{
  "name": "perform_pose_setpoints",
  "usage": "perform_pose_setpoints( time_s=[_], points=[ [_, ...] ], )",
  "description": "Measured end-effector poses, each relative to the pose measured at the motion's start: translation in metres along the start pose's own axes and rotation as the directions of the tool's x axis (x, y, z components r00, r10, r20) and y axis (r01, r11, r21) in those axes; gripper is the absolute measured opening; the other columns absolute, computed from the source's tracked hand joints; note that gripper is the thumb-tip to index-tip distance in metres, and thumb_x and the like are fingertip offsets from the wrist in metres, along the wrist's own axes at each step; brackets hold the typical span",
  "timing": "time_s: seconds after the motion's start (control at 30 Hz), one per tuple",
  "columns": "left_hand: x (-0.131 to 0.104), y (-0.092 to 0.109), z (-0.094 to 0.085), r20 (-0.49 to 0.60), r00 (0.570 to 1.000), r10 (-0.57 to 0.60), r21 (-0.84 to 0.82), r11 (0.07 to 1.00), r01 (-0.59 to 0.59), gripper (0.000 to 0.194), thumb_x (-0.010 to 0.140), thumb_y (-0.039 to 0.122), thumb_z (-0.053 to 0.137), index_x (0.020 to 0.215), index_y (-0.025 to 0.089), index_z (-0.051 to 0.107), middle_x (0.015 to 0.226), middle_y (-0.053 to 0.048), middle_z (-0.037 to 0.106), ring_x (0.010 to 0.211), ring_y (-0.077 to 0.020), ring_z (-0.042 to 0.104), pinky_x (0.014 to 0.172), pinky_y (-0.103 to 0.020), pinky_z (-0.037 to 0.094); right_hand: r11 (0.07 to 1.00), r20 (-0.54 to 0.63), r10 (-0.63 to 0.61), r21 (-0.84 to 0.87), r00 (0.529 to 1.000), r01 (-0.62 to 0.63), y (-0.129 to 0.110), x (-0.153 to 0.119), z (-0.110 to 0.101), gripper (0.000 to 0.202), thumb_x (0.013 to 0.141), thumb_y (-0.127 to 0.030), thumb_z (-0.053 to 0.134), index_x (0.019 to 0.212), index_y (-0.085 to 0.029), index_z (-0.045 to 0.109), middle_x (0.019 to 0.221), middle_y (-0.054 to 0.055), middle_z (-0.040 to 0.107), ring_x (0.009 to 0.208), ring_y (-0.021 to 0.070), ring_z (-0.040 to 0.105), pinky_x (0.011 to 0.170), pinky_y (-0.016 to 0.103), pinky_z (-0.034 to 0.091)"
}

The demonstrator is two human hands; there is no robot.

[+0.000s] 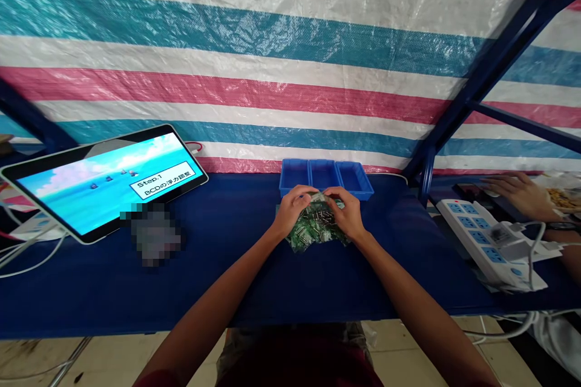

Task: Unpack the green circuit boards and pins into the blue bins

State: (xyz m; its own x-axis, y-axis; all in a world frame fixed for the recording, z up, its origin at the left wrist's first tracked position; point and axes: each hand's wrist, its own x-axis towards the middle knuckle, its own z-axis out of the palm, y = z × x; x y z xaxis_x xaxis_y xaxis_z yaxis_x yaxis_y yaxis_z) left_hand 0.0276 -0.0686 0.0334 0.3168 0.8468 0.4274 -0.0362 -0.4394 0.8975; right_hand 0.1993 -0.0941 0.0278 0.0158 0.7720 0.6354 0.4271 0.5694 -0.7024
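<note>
A clear plastic bag (315,227) of small green and metallic pieces lies on the blue table in front of me. My left hand (293,208) grips its upper left edge, with thumb and fingers pinched together. At the upper right edge, my right hand (345,208) holds the same bag, fingers curled over it. Just behind both hands sits a blue tray (324,175) with three compartments. The pieces in the bag are too small to make out singly.
A tilted screen (113,178) stands at the left, with a blurred patch before it. On the right are a white power strip (483,239) with plugs and another person's hand (521,193). Blue table (218,278) spreads beneath. Blue frame bars and a striped sheet rise behind.
</note>
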Motion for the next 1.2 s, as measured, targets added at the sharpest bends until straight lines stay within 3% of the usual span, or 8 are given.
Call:
perform_pose_setpoints(
  time_s=[0.13, 0.23, 0.43, 0.63, 0.73, 0.9, 1.03, 1.2],
  points=[
    [-0.0007, -0.0009, 0.0016, -0.044, 0.999, 0.027, 0.150, 0.989, -0.020, 0.034, 0.080, 0.050, 0.064, 0.084, 0.016, 0.068, 0.098, -0.009, 0.060, 0.091, -0.0211, 0.061, 0.075, -0.030, 0.052, 0.990, 0.002, 0.126, 0.068, 0.992, -0.125, 0.0018, -0.0025, 0.0008, 0.017, 0.085, -0.033, 0.060, 0.097, -0.021, 0.062, 0.075, 0.001, 0.066, 0.065, 0.0172, 0.064, 0.069, 0.032, 0.052],
    [-0.0008, -0.0032, 0.0029, -0.062, 0.996, -0.065, 0.035, 0.997, 0.068, 0.033, 0.082, 0.048, 0.062, 0.083, 0.015, 0.064, 0.082, -0.006, 0.064, 0.075, -0.0189, 0.064, 0.072, -0.031, 0.053, 0.988, 0.042, 0.120, 0.097, 0.992, -0.124, -0.0001, -0.0035, -0.0001, 0.027, 0.091, -0.032, 0.051, 0.116, -0.022, 0.056, 0.067, -0.002, 0.062, 0.058, 0.0153, 0.061, 0.063, 0.030, 0.051],
    [0.0008, -0.0039, 0.0018, -0.021, 0.985, -0.174, -0.163, 0.972, 0.168, 0.046, 0.078, 0.043, 0.068, 0.114, 0.020, 0.052, 0.066, 0.001, 0.064, 0.052, -0.0144, 0.061, 0.059, -0.029, 0.052, 0.995, 0.039, -0.092, -0.042, 0.995, 0.094, -0.0027, 0.0002, -0.0024, 0.022, 0.092, -0.030, 0.048, 0.103, -0.023, 0.066, 0.118, 0.010, 0.056, 0.101, 0.0212, 0.060, 0.084, 0.037, 0.051],
    [0.0002, -0.0048, -0.0011, -0.042, 0.999, -0.008, 0.085, 0.996, 0.011, 0.039, 0.089, 0.050, 0.050, 0.082, 0.016, 0.067, 0.090, -0.007, 0.064, 0.086, -0.0192, 0.061, 0.076, -0.030, 0.049, 0.999, 0.028, 0.007, -0.053, 1.000, -0.005, -0.0004, 0.0002, 0.0000, 0.021, 0.091, -0.036, 0.051, 0.088, -0.021, 0.065, 0.086, 0.005, 0.068, 0.079, 0.0192, 0.064, 0.077, 0.034, 0.052],
    [-0.0012, -0.0030, -0.0017, -0.026, 1.000, -0.001, 0.154, 0.988, 0.005, 0.034, 0.083, 0.048, 0.060, 0.075, 0.016, 0.067, 0.081, -0.006, 0.064, 0.078, -0.0187, 0.060, 0.071, -0.029, 0.048, 0.997, -0.019, 0.067, -0.046, 0.998, -0.068, -0.0005, -0.0017, 0.0016, 0.021, 0.087, -0.039, 0.057, 0.090, -0.021, 0.066, 0.079, 0.004, 0.068, 0.071, 0.0185, 0.064, 0.072, 0.033, 0.053],
    [-0.0007, -0.0006, 0.0005, -0.050, 0.990, -0.133, 0.006, 0.991, 0.134, 0.039, 0.079, 0.043, 0.067, 0.109, 0.019, 0.059, 0.061, 0.002, 0.061, 0.057, -0.0148, 0.059, 0.057, -0.026, 0.049, 0.999, -0.038, 0.042, -0.012, 0.998, -0.043, -0.0037, -0.0022, -0.0021, 0.023, 0.092, -0.031, 0.048, 0.098, -0.021, 0.067, 0.095, 0.006, 0.069, 0.087, 0.0202, 0.065, 0.080, 0.036, 0.053],
    [0.0012, -0.0034, 0.0024, -0.124, 0.976, -0.179, -0.138, 0.977, 0.162, 0.034, 0.078, 0.046, 0.067, 0.095, 0.018, 0.060, 0.061, 0.001, 0.061, 0.056, -0.0157, 0.061, 0.058, -0.029, 0.053, 0.992, 0.078, -0.124, -0.017, 0.989, 0.126, -0.0048, 0.0011, -0.0055, 0.025, 0.091, -0.025, 0.045, 0.101, -0.023, 0.068, 0.121, 0.009, 0.060, 0.108, 0.0223, 0.059, 0.091, 0.041, 0.049],
    [0.0011, -0.0040, 0.0003, -0.103, 0.991, -0.089, -0.039, 0.996, 0.086, 0.035, 0.084, 0.049, 0.059, 0.090, 0.015, 0.067, 0.079, -0.005, 0.063, 0.073, -0.0175, 0.063, 0.069, -0.030, 0.053, 1.000, 0.020, 0.017, 0.020, 1.000, -0.018, -0.0024, 0.0016, -0.0025, 0.016, 0.085, -0.033, 0.059, 0.083, -0.020, 0.068, 0.085, 0.007, 0.066, 0.078, 0.0202, 0.063, 0.076, 0.037, 0.053]
  ],
)
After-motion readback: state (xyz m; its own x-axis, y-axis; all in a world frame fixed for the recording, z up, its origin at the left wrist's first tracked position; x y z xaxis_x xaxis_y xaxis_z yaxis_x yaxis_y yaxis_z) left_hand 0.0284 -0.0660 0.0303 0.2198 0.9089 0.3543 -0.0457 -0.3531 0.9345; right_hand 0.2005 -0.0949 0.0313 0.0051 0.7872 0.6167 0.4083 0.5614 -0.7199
